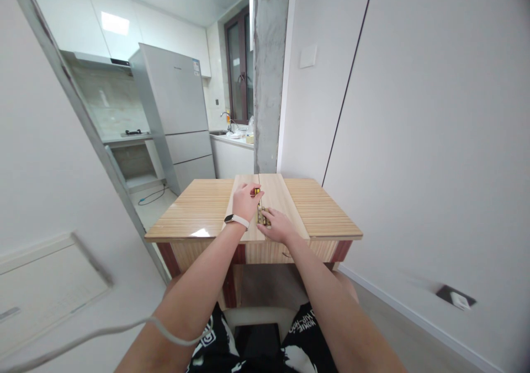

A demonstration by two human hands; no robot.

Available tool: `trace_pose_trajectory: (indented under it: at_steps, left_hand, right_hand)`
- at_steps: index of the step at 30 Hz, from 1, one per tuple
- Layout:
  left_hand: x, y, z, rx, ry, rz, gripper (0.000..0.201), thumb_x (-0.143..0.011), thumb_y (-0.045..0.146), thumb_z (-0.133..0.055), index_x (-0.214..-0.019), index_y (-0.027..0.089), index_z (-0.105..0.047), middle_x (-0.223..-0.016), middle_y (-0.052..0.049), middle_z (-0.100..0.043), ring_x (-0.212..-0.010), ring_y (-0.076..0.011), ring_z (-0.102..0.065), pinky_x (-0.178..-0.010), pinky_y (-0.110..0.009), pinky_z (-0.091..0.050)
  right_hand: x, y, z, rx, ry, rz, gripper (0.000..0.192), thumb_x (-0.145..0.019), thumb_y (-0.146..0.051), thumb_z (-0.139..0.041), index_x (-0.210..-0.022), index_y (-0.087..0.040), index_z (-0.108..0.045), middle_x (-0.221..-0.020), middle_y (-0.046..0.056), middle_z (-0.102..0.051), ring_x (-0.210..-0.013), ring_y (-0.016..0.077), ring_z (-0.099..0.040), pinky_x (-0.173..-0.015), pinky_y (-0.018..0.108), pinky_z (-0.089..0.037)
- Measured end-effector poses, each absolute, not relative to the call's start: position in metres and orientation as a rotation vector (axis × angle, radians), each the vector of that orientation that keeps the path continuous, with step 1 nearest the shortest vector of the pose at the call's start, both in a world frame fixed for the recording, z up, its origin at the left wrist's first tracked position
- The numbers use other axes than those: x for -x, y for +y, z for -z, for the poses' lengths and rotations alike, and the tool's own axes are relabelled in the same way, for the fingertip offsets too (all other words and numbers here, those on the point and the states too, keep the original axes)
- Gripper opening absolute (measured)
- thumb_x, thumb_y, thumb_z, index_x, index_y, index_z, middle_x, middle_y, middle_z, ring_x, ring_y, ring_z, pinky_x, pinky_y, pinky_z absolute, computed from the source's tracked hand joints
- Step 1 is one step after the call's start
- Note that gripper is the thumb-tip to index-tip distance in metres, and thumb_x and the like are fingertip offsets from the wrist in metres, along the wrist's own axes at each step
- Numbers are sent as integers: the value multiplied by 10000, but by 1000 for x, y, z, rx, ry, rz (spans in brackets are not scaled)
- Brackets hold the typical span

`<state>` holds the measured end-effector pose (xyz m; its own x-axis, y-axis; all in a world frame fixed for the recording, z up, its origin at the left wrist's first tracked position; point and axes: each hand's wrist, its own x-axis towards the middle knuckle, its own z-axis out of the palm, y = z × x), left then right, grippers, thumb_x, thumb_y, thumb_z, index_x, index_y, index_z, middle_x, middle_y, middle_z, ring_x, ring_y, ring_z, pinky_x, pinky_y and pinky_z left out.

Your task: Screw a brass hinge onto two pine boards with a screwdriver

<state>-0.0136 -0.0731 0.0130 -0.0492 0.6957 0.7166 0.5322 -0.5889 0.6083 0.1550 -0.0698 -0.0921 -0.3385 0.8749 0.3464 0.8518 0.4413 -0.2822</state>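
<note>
My left hand [247, 201], with a pale wristband, is closed round a short red-and-yellow handle [257, 191], which looks like that of a small screwdriver. Its tip is too small to make out. Just below, my right hand [278, 225] has its thumb and fingers on a small brass-coloured hinge [260, 216], partly hidden by the fingers. The hinge lies at the seam between two pale wooden boards [281, 196], near their front edge.
The boards lie across the middle of a wood-grain table [199, 202] with a front drawer. A grey cable [136, 323] runs over my left forearm. Beyond stand a fridge [178, 97] and a sink counter [232, 152]. A wall [414, 141] rises at the right.
</note>
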Motion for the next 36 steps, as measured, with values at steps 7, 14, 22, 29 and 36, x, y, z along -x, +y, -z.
trace_pose_trajectory:
  at_steps: [7, 14, 22, 29, 36]
  left_hand:
    - [14, -70, -12, -2069, 1241, -1691, 193, -852, 148, -731, -1027, 222, -759, -968, -44, -685, -772, -143, -680, -811, -312, -575]
    - [23, -64, -8, -2020, 1181, -1671, 199, -844, 145, -731, -1028, 220, -756, -949, -39, -686, -792, -138, -675, -755, -284, -583]
    - [29, -66, -12, -2024, 1172, -1669, 204, -835, 133, -736, -1025, 206, -738, -991, -49, -658, -810, -133, -659, -708, -258, -589]
    - [26, -72, -23, -2040, 1083, -1655, 164, -859, 142, -719, -1001, 218, -745, -997, -44, -638, -792, -127, -665, -722, -266, -611]
    - [22, -81, -42, -2071, 1023, -1674, 201, -851, 166, -733, -1048, 206, -737, -1015, -52, -660, -847, -146, -664, -760, -281, -597]
  right_hand:
    - [-156, -72, 90, 1426, -2258, -48, 674, -909, -644, -545, -1462, -259, -551, -1516, 108, -490, -1377, 297, -469, -1177, 433, -330]
    - [-156, -71, 92, 1446, -2255, -55, 682, -904, -658, -545, -1471, -278, -541, -1545, 92, -461, -1403, 292, -444, -1185, 433, -322]
    - [-154, -69, 90, 1466, -2258, -87, 697, -901, -665, -545, -1477, -272, -536, -1558, 92, -444, -1413, 288, -429, -1191, 426, -305]
    - [-150, -62, 61, 1404, -2305, -165, 636, -849, -609, -662, -1346, -213, -635, -1356, 135, -613, -1285, 300, -535, -1107, 428, -384]
    - [-141, -72, -14, 1023, -2076, -392, 532, -881, -386, -657, -1388, -268, -550, -1271, 64, -667, -1084, 230, -636, -900, 378, -513]
